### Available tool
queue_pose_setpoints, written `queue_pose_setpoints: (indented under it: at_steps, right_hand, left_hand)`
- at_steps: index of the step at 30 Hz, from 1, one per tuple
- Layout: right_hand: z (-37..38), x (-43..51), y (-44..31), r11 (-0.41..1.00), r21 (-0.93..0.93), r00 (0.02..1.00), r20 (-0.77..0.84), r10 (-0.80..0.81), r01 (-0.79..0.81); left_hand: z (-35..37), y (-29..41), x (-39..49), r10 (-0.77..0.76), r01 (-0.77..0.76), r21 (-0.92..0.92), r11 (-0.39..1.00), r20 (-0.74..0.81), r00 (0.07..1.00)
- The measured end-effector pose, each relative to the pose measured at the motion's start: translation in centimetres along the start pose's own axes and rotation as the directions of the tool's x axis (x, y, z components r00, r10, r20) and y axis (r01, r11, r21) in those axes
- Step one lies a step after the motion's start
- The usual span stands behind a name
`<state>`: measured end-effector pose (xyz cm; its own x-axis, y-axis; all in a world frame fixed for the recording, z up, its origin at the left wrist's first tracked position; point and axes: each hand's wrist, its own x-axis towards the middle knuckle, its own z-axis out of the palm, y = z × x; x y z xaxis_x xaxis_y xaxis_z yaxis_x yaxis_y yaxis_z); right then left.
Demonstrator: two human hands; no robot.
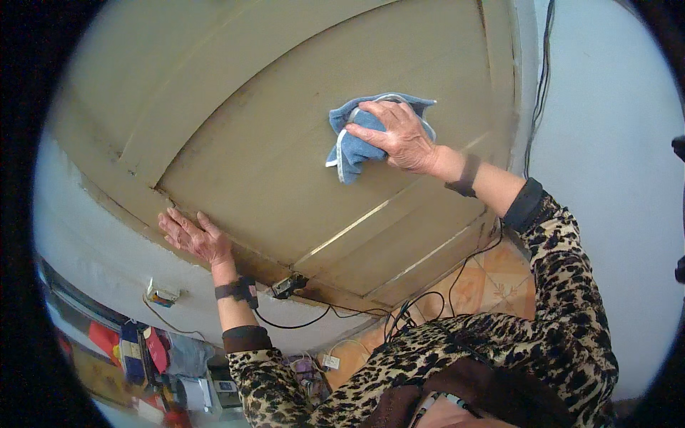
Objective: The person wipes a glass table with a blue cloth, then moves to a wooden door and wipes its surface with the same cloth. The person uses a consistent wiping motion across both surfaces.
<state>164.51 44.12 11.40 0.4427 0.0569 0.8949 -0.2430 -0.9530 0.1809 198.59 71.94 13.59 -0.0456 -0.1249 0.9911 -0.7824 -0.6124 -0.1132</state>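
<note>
A beige panelled door fills the middle of the head view, with dark stains along its edges. My right hand presses a blue cloth with white edging against the upper part of the large panel; the fingers grip the bunched cloth. At the lower left, my left hand rests with its fingers apart on the door's edge and holds nothing. A metal latch or lock sits on that edge, to the right of the left wrist. Both wrists wear dark bands.
Black cables run down the pale blue wall at the right and gather on the orange tiled floor. A wall socket with a wire is at the left. Below it stand cluttered items, a white plug adapter among the cords.
</note>
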Motion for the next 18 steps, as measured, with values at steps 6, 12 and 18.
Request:
queue_pose_setpoints:
  at_steps: [6,12,18]
  right_hand:
    - [-2.2,3.2,2.9,0.938,0.133,0.896,-0.282,0.344,-0.319]
    - [-1.1,5.0,0.8,0.980,-0.018,0.935,-0.303,0.185,-0.200]
    - [0.4,1.1,-2.5,0.999,0.035,1.000,0.008,0.012,-0.012]
  left_hand:
    - [-0.4,0.6,-0.2,0.011,-0.012,-0.044,0.999,-0.004,1.000]
    - [-0.3,1.5,0.0,0.008,-0.008,-0.021,1.000,-0.002,1.000]
    - [-0.4,2.7,0.3,-0.013,0.013,-0.010,1.000,0.004,1.000]
